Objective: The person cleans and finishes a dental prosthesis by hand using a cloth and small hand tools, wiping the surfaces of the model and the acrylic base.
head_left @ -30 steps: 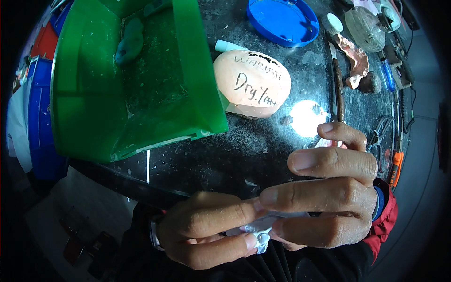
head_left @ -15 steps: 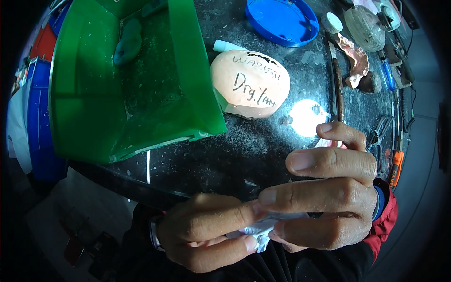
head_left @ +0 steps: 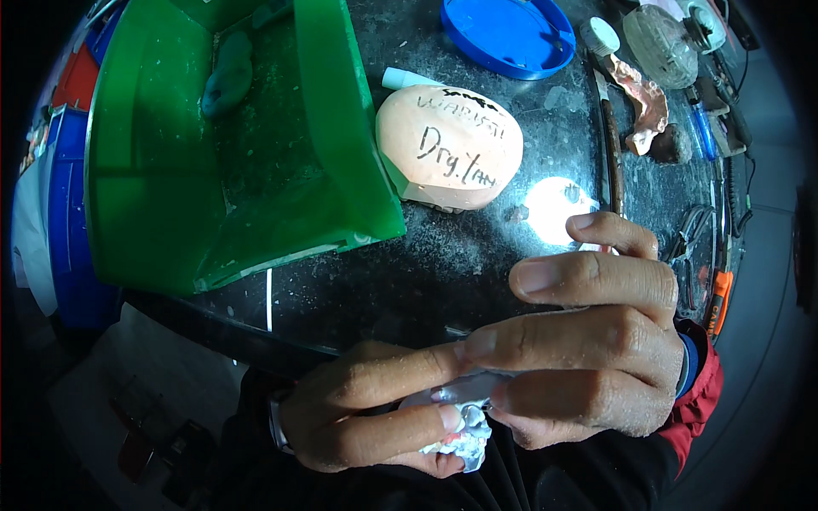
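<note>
My left hand [head_left: 366, 404] pinches a small irregular white-and-pink piece [head_left: 465, 443], glossy and knobbly, at the bottom centre. My right hand [head_left: 588, 341] also grips that piece, with its upper fingers raised and curved over it and its fingertips meeting my left forefinger. Part of the piece is hidden under my fingers. Beyond my hands, a round pale pink block [head_left: 447, 145] with dark handwriting lies against the right side of a green plastic box [head_left: 128, 170].
A blue lid [head_left: 503, 34], white tube [head_left: 400, 79], white cap [head_left: 600, 36], glass jar [head_left: 660, 47], pink mould piece [head_left: 643, 119], long brown-handled tool [head_left: 612, 162] and orange-handled tool [head_left: 718, 302] lie around. Blue bins [head_left: 77, 221] stand left. A bright light spot falls above my right fingers.
Both hands have risen slightly with the piece, and more of its knobbly white-and-pink surface now shows below my left forefinger. The view has shifted a little.
</note>
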Demonstrator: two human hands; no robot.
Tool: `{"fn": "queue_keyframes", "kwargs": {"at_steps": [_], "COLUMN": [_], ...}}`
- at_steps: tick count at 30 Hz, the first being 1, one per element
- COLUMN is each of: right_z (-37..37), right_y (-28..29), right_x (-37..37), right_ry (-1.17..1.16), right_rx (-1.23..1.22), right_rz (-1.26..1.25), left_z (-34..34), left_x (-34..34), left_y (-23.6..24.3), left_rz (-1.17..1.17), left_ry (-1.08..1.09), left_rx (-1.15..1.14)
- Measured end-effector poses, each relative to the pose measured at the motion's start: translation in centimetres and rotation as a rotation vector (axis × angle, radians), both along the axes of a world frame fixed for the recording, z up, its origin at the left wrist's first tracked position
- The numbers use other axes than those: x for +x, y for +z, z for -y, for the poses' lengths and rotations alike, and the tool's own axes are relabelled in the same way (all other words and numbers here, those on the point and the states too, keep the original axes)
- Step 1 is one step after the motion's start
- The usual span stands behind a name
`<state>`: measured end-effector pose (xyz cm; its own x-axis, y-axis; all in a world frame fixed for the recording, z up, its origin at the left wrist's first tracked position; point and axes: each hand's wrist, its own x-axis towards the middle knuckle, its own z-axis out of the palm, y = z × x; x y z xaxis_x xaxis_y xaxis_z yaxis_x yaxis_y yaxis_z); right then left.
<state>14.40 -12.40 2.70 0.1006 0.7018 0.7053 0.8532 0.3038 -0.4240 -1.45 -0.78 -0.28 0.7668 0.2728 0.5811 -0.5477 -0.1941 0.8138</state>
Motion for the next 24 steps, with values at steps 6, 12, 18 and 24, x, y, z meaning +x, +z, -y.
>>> {"fn": "queue_keyframes", "kwargs": {"at_steps": [6, 12, 18, 24], "right_z": [0.1, 0.2, 0.3, 1.4], "right_y": [2.5, 3.0, 3.7, 5.3], "right_x": [-0.7, 0.4, -0.2, -0.7], "right_ry": [-0.087, -0.043, -0.071, -0.125], "right_rx": [-0.182, -0.319, -0.32, -0.31], "right_rz": [-0.054, -0.032, 0.026, 0.144], "left_z": [-1.2, -1.9, -0.8, -0.1], "left_x": [-0.1, 0.3, -0.5, 0.2], "left_y": [0.9, 2.8, 4.5, 5.7], "left_rz": [-0.096, -0.29, -0.372, -0.171], "left_ry": [-0.146, 0.008, 0.256, 0.394], "left_rx": [-0.02, 0.425, 0.411, 0.582]}}
